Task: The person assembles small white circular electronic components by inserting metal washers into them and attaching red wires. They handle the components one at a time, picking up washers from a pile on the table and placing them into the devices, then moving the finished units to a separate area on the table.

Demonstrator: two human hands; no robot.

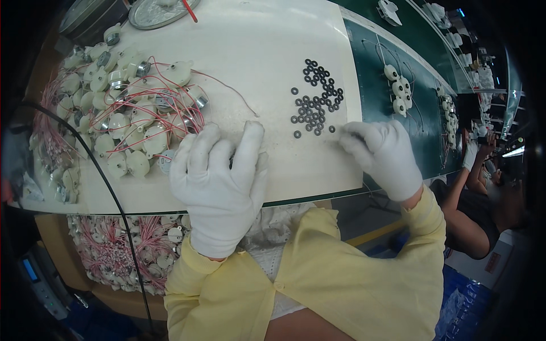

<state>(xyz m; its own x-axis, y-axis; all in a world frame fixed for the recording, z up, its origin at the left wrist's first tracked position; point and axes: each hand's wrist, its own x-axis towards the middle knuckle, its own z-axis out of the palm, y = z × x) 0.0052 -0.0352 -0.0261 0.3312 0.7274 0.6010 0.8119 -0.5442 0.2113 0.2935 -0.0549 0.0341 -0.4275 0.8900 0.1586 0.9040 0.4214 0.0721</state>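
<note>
My left hand (pixel 219 182), in a white glove, is beside the right edge of a heap of cream-coloured small motors (pixel 128 133) with red wires. Its fingers are bent and partly apart, and a small dark patch shows between them; what they hold is hidden. To the right, my right hand (pixel 381 153), also gloved, has thumb and fingers drawn together in a pinch just past the black rings (pixel 311 113). Anything between those fingertips is too small or covered to see. The rings lie loosely clustered on the white work surface (pixel 273 57).
Below the table edge, a cardboard box (pixel 54 233) holds more wired motors. A black cable (pixel 108 187) crosses at left. Round metal lid (pixel 159 14) lies at the back. Several assembled white parts (pixel 400 91) lie on the green surface (pixel 369 62). Another person (pixel 469 210) sits at far right.
</note>
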